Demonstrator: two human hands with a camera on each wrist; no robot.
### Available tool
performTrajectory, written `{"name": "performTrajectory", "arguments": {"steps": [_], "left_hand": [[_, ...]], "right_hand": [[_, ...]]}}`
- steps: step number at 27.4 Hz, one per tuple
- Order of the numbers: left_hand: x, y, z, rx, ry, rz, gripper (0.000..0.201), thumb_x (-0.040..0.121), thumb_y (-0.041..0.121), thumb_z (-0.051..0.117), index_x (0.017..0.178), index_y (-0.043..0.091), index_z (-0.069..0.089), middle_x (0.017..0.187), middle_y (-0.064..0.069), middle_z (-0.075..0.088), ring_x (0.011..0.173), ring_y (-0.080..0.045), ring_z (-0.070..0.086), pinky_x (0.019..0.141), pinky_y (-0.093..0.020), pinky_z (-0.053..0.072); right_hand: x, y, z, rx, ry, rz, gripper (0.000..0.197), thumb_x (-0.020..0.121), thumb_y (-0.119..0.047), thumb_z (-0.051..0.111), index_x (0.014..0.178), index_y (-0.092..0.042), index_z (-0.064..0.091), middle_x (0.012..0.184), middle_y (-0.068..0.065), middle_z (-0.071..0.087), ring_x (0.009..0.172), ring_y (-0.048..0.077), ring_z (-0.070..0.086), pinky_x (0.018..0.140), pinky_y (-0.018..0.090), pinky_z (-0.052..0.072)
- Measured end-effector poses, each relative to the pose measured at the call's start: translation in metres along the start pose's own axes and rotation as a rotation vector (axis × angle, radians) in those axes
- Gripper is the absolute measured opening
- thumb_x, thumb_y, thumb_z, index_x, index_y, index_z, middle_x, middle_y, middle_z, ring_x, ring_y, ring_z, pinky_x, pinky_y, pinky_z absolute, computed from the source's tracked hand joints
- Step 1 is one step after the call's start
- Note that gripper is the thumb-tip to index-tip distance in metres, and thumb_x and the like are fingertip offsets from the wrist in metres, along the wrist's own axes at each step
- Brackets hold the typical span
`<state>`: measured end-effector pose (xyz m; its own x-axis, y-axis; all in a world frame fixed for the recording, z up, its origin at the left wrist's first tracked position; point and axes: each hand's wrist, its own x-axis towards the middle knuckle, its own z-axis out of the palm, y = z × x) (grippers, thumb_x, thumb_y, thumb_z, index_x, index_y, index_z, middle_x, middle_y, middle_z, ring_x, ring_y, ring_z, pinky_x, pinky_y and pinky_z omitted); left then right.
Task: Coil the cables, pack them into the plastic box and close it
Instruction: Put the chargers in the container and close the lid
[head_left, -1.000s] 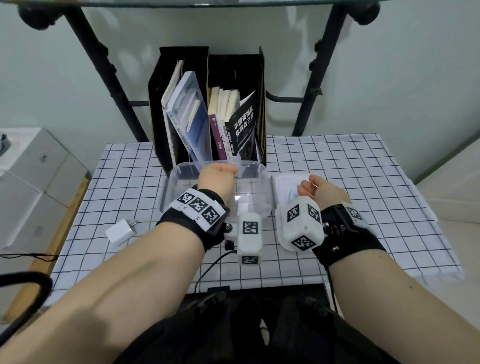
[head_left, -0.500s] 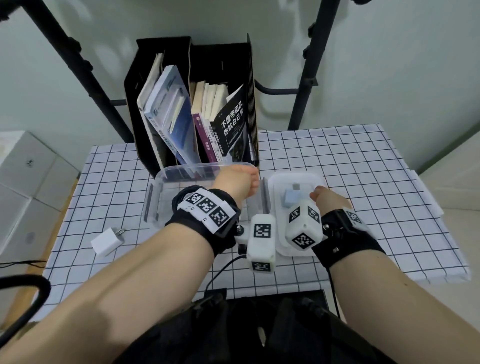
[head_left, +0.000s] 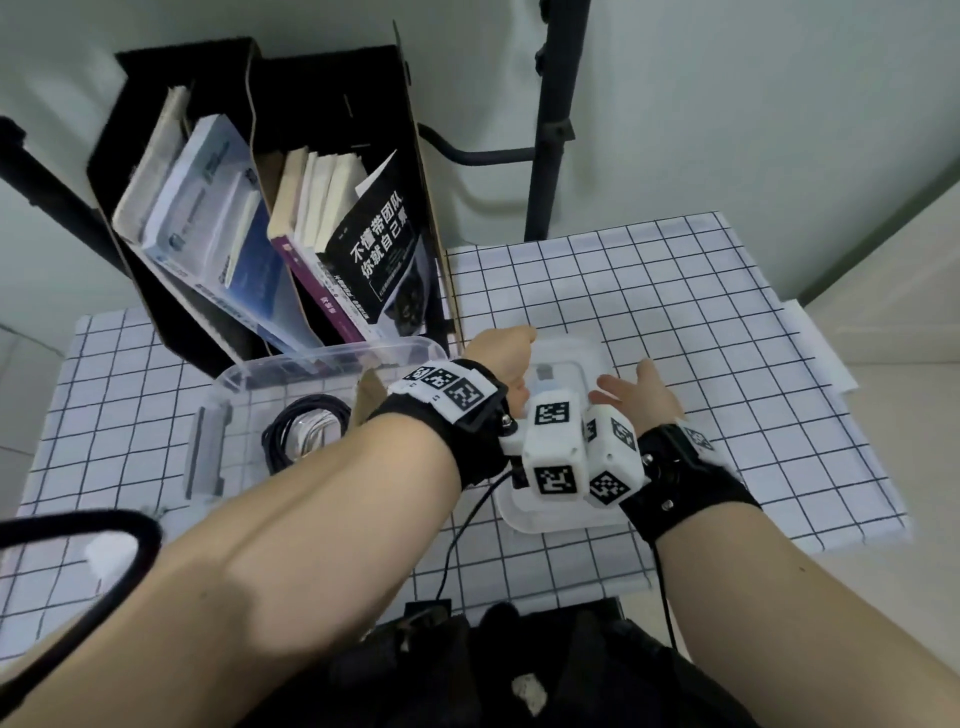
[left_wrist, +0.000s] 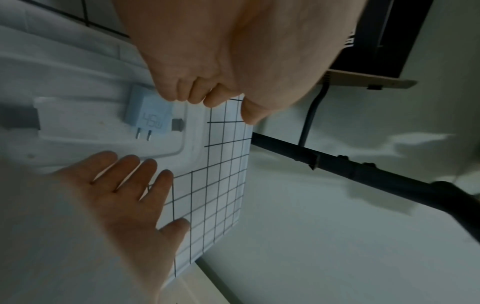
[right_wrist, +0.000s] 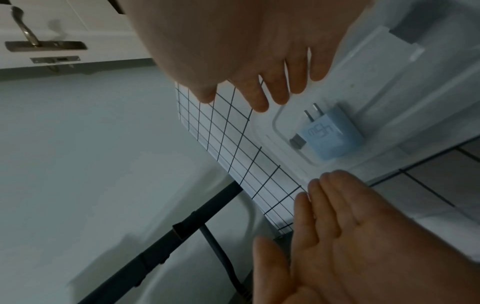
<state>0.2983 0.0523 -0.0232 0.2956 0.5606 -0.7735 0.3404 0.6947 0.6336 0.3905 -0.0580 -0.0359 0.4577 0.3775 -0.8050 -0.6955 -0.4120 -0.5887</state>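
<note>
The clear plastic box (head_left: 228, 384) stands open on the checked table, left of centre, with a coiled black cable (head_left: 304, 434) inside. Its lid (head_left: 571, 358) lies flat just to the right, and a blue charger (left_wrist: 149, 115) rests on top of it. My left hand (head_left: 506, 353) reaches across to the lid's far left edge, fingers straight and together (right_wrist: 335, 205). My right hand (head_left: 628, 389) hovers at the lid's right side with its fingers spread (left_wrist: 124, 176). Neither hand holds anything. Whether the fingertips touch the lid is unclear.
A black file holder (head_left: 270, 156) full of books stands right behind the box. Black frame tubes (head_left: 550, 119) rise behind the table. A white charger (head_left: 104, 553) lies near the front left edge. A thin black wire (head_left: 457, 540) hangs from my wrist.
My left hand has moved right, from over the box to the lid. My right hand has shifted forward along the lid. The cable coil in the box now shows.
</note>
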Motion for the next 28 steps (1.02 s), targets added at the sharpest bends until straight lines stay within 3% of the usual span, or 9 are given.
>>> {"name": "performTrajectory", "arguments": {"steps": [7, 9, 11, 13, 16, 18, 23, 26, 28], "left_hand": [[0.019, -0.004, 0.004, 0.111, 0.025, -0.109, 0.039, 0.095, 0.044, 0.042, 0.073, 0.013, 0.038, 0.078, -0.007, 0.037, 0.061, -0.018, 0.038, 0.058, -0.027, 0.035], [0.023, -0.004, 0.003, 0.125, 0.0, -0.136, 0.041, 0.095, 0.046, 0.039, 0.088, 0.005, 0.043, 0.09, -0.013, 0.042, 0.076, -0.024, 0.046, 0.066, -0.032, 0.039], [0.022, -0.005, 0.004, 0.145, -0.025, -0.146, 0.057, 0.095, 0.05, 0.037, 0.127, 0.004, 0.042, 0.105, -0.018, 0.05, 0.089, -0.029, 0.053, 0.067, -0.035, 0.041], [0.018, -0.005, 0.005, 0.153, -0.036, -0.153, 0.069, 0.095, 0.053, 0.036, 0.143, 0.003, 0.032, 0.117, -0.019, 0.053, 0.078, -0.026, 0.053, 0.058, -0.034, 0.042], [0.011, -0.005, 0.006, 0.1, -0.075, -0.177, 0.073, 0.097, 0.053, 0.032, 0.146, 0.0, 0.026, 0.148, -0.019, 0.037, 0.111, -0.033, 0.055, 0.077, -0.038, 0.045], [0.006, -0.002, 0.006, 0.092, -0.103, -0.178, 0.074, 0.099, 0.051, 0.029, 0.147, -0.005, 0.021, 0.151, -0.023, 0.03, 0.134, -0.035, 0.039, 0.095, -0.042, 0.04], [-0.001, 0.003, 0.008, 0.093, -0.128, -0.133, 0.074, 0.098, 0.051, 0.033, 0.143, -0.008, 0.027, 0.144, -0.025, 0.04, 0.127, -0.035, 0.047, 0.059, -0.033, 0.046], [-0.003, 0.005, 0.007, 0.069, -0.167, -0.133, 0.078, 0.097, 0.054, 0.033, 0.143, -0.008, 0.027, 0.145, -0.025, 0.039, 0.128, -0.035, 0.046, 0.077, -0.038, 0.048], [-0.007, 0.007, 0.005, 0.043, -0.214, -0.136, 0.081, 0.096, 0.055, 0.032, 0.144, -0.008, 0.023, 0.149, -0.025, 0.033, 0.134, -0.036, 0.039, 0.097, -0.042, 0.041]], "right_hand": [[0.019, -0.001, -0.011, -0.071, -0.075, 0.037, 0.061, 0.099, -0.052, 0.027, 0.126, -0.007, 0.058, 0.123, 0.013, 0.062, 0.084, 0.025, 0.062, 0.058, 0.031, 0.043], [0.022, -0.001, -0.009, -0.051, -0.079, 0.065, 0.062, 0.098, -0.055, 0.029, 0.123, -0.008, 0.06, 0.125, 0.014, 0.062, 0.087, 0.028, 0.064, 0.061, 0.033, 0.045], [0.028, 0.002, -0.009, -0.066, -0.087, 0.06, 0.06, 0.098, -0.054, 0.03, 0.121, -0.008, 0.061, 0.122, 0.016, 0.063, 0.087, 0.029, 0.065, 0.062, 0.033, 0.046], [0.031, 0.004, -0.01, -0.103, -0.076, 0.055, 0.06, 0.099, -0.051, 0.03, 0.12, -0.005, 0.062, 0.118, 0.017, 0.065, 0.084, 0.028, 0.065, 0.06, 0.032, 0.046], [0.034, 0.005, -0.011, -0.109, -0.095, 0.047, 0.062, 0.098, -0.053, 0.031, 0.119, -0.004, 0.063, 0.115, 0.016, 0.067, 0.089, 0.029, 0.066, 0.071, 0.036, 0.05], [0.034, 0.002, -0.01, -0.121, -0.088, 0.046, 0.062, 0.097, -0.053, 0.033, 0.119, -0.003, 0.062, 0.114, 0.014, 0.067, 0.094, 0.029, 0.066, 0.085, 0.041, 0.051], [0.047, -0.001, -0.014, -0.139, -0.133, 0.003, 0.062, 0.095, -0.052, 0.034, 0.128, -0.004, 0.055, 0.135, 0.01, 0.056, 0.123, 0.032, 0.054, 0.11, 0.046, 0.036], [0.046, -0.003, -0.021, -0.153, -0.082, -0.026, 0.061, 0.081, -0.058, 0.045, 0.103, -0.008, 0.071, 0.113, 0.008, 0.07, 0.105, 0.034, 0.065, 0.102, 0.047, 0.045], [0.027, -0.009, -0.018, -0.181, -0.054, -0.056, 0.047, 0.087, -0.047, 0.051, 0.108, -0.008, 0.068, 0.108, 0.006, 0.071, 0.097, 0.029, 0.068, 0.095, 0.039, 0.05]]}}
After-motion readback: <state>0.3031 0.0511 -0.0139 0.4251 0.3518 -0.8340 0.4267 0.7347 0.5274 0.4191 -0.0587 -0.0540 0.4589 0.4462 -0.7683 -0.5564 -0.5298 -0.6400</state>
